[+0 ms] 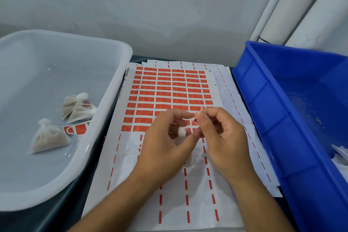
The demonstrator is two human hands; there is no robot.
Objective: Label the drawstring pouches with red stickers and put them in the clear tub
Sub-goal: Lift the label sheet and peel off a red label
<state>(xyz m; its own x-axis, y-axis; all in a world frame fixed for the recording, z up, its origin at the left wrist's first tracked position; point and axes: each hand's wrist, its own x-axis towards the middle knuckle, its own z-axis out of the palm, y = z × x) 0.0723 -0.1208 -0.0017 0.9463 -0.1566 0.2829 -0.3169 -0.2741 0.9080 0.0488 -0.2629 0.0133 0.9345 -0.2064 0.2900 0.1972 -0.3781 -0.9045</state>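
Note:
Over the sticker sheet (165, 88), my left hand (165, 143) grips a small white drawstring pouch (181, 132), mostly hidden in its fingers. My right hand (220, 135) pinches the pouch's thin drawstring (195, 118) just right of it. The sheet carries rows of red stickers, with its lower rows peeled away. At the left, the clear tub (120, 73) holds three pouches (47, 137), one with a red sticker (77, 129) on its string.
A blue bin (273, 100) stands at the right, with white pouch material (340, 156) showing at its lower right. White pipes (293, 5) run up the wall behind it. More backing sheets lie under the top sheet.

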